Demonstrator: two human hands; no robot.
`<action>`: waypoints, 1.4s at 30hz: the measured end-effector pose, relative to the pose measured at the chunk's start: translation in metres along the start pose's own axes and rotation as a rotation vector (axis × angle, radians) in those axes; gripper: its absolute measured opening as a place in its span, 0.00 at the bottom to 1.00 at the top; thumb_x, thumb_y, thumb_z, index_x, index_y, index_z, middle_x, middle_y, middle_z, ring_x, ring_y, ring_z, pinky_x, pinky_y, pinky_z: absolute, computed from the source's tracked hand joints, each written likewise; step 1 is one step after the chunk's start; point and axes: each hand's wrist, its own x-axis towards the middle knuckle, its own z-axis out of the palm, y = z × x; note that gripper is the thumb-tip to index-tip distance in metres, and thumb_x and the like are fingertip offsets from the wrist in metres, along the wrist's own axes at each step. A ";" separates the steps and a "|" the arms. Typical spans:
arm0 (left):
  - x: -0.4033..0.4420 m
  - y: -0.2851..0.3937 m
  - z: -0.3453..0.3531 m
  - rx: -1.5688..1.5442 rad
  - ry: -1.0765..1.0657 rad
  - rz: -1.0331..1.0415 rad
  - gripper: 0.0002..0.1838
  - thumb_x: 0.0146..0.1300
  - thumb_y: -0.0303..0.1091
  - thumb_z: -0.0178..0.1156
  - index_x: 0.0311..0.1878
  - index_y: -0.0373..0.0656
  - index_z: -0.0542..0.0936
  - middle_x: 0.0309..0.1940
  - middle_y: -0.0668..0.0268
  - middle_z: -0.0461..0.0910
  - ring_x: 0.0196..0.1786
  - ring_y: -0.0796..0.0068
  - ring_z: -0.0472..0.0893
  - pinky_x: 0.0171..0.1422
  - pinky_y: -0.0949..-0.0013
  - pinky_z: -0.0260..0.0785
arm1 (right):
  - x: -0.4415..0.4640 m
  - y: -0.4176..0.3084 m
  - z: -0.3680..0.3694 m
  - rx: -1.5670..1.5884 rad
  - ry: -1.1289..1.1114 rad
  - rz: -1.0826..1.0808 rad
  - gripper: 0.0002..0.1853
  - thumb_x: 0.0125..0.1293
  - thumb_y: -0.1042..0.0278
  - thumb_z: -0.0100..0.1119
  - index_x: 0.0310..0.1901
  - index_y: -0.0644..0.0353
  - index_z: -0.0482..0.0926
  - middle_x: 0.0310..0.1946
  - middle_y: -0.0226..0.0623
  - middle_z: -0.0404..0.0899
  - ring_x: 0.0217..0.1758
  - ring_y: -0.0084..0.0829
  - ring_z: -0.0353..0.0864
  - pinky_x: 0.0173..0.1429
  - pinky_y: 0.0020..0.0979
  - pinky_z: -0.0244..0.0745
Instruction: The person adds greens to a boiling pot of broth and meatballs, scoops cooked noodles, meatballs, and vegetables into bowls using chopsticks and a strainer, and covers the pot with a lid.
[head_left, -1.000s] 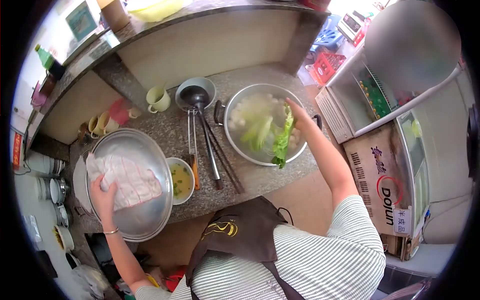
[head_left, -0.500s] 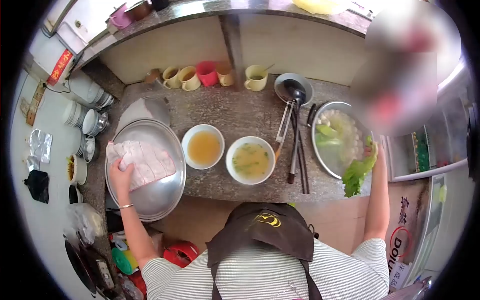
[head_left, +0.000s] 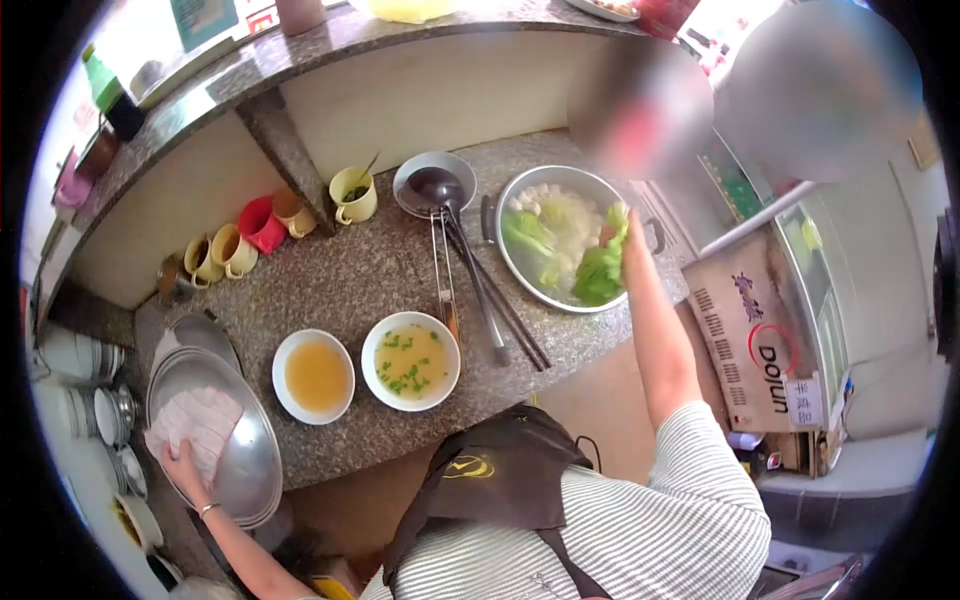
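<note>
My left hand (head_left: 184, 468) is closed on the edge of a pale pink cloth (head_left: 205, 425), which lies on a large round metal lid (head_left: 250, 465). In my right hand (head_left: 628, 240), partly hidden by the leaf, is a green lettuce leaf (head_left: 600, 272). The leaf hangs over the right side of a steaming metal pot (head_left: 520, 283). Inside the pot, more lettuce (head_left: 528, 232) lies beside pale round pieces (head_left: 560, 203) in the liquid. Two white bowls stand between the lid and the pot: one with plain brown broth (head_left: 318, 377), one with broth and chopped greens (head_left: 410, 362).
A black ladle (head_left: 437, 188) rests across a grey bowl (head_left: 462, 168), beside tongs (head_left: 442, 270) and dark chopsticks (head_left: 510, 322). Several cups line the back wall, including a red cup (head_left: 262, 226). Stacked dishes (head_left: 75, 410) stand at left. A cardboard box (head_left: 745, 340) is at right.
The view has turned to the right. My right hand has brought the lettuce leaf from the pot's right rim inward over the pot. My left hand stays on the cloth.
</note>
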 end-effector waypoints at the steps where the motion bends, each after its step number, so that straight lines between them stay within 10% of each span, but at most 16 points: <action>1: 0.003 0.010 0.003 -0.003 -0.012 0.016 0.30 0.49 0.38 0.62 0.52 0.27 0.71 0.49 0.51 0.74 0.49 0.62 0.74 0.57 0.67 0.62 | -0.031 -0.013 0.012 -0.102 -0.009 -0.019 0.29 0.56 0.28 0.44 0.29 0.50 0.72 0.18 0.29 0.67 0.18 0.27 0.65 0.22 0.29 0.63; 13: 0.066 0.008 0.064 0.160 0.046 -0.003 0.33 0.48 0.42 0.63 0.52 0.24 0.71 0.50 0.43 0.73 0.52 0.53 0.73 0.58 0.63 0.63 | -0.028 -0.025 -0.027 -0.151 -0.145 0.004 0.19 0.62 0.47 0.53 0.27 0.56 0.73 0.19 0.29 0.72 0.20 0.24 0.71 0.25 0.25 0.68; 18: 0.074 -0.003 0.100 0.137 0.066 0.002 0.34 0.48 0.44 0.62 0.52 0.25 0.71 0.49 0.44 0.74 0.51 0.51 0.74 0.59 0.62 0.63 | -0.021 0.014 -0.077 -0.221 -0.241 0.248 0.12 0.65 0.68 0.47 0.42 0.66 0.76 0.32 0.37 0.78 0.33 0.28 0.78 0.38 0.30 0.76; 23: 0.076 0.023 0.097 0.100 0.040 -0.132 0.34 0.49 0.45 0.62 0.55 0.30 0.70 0.50 0.46 0.74 0.51 0.53 0.75 0.58 0.62 0.63 | -0.050 -0.033 -0.022 -0.043 -0.191 -0.014 0.14 0.63 0.70 0.51 0.48 0.68 0.71 0.44 0.43 0.76 0.48 0.33 0.76 0.56 0.34 0.70; 42: 0.017 0.029 0.091 0.172 0.046 -0.170 0.39 0.48 0.45 0.64 0.60 0.30 0.64 0.50 0.40 0.71 0.51 0.47 0.73 0.57 0.57 0.65 | -0.059 -0.018 -0.018 -0.186 -0.157 -0.113 0.12 0.61 0.70 0.57 0.46 0.55 0.70 0.40 0.28 0.75 0.43 0.24 0.75 0.42 0.31 0.70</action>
